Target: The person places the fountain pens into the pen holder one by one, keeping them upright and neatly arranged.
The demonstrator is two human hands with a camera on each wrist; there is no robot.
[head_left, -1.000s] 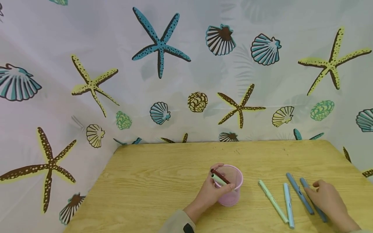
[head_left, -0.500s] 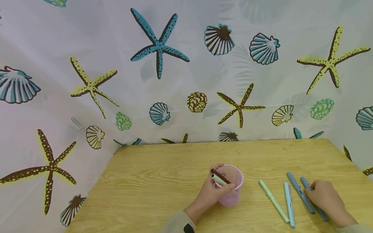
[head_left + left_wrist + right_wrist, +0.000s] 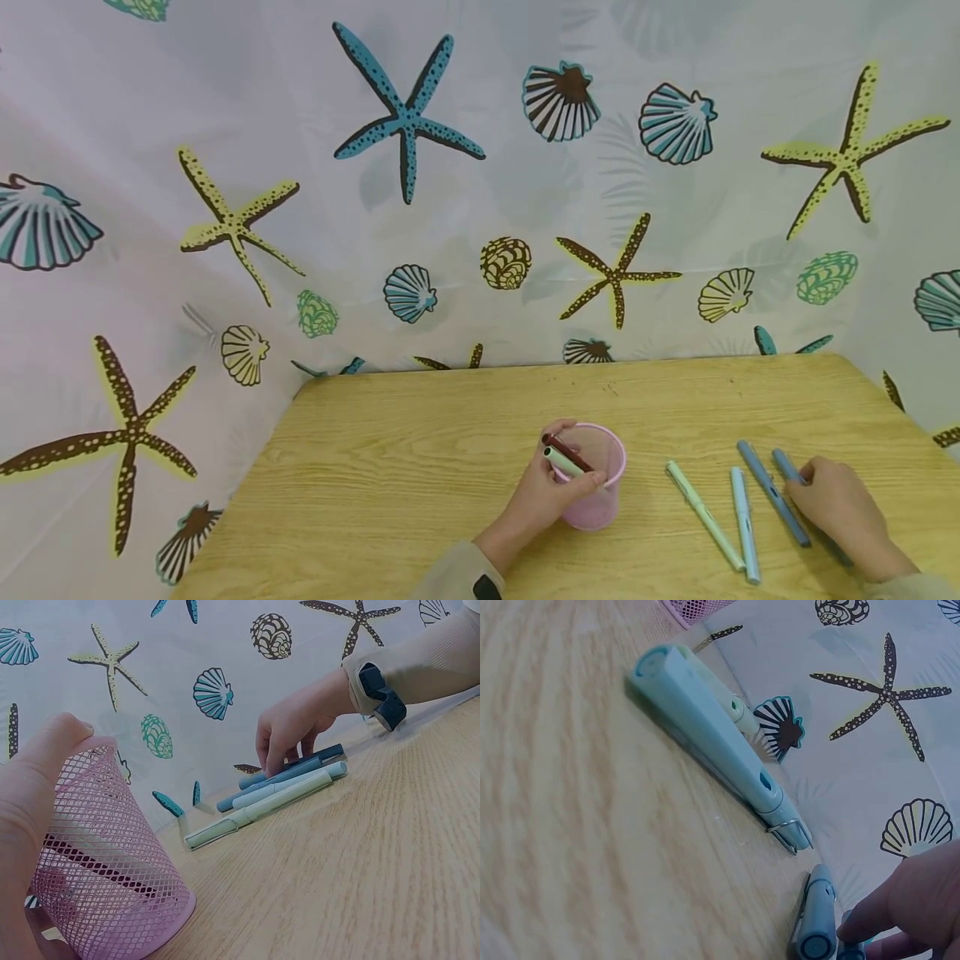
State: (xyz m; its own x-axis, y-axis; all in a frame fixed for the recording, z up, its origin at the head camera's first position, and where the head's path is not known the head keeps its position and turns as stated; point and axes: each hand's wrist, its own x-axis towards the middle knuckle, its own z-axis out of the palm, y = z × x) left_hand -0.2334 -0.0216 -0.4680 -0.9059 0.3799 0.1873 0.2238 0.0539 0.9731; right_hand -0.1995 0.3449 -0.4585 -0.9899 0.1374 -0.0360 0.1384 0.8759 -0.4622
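My left hand (image 3: 547, 492) grips a pink mesh pen cup (image 3: 592, 512), with its thumb at the rim in the left wrist view. Leaning inside the cup are a dark red pen (image 3: 567, 454) and a pale green pen (image 3: 562, 462). To the right, my right hand (image 3: 840, 508) pinches the rightmost dark blue pen (image 3: 786, 465), which lies on or very near the table and is partly hidden by the hand. Beside it lie another blue pen (image 3: 774, 497), a light blue pen (image 3: 743, 525) and a light green pen (image 3: 703, 515).
The wooden table (image 3: 405, 467) runs back to a hanging cloth (image 3: 450, 250) printed with starfish and shells. The cloth also closes off the left and right sides. A dark band (image 3: 384, 697) sits on the right wrist.
The right hand's fingers have closed on the rightmost blue pen, and that pen's near end has shifted slightly right. The left hand and cup have stayed put.
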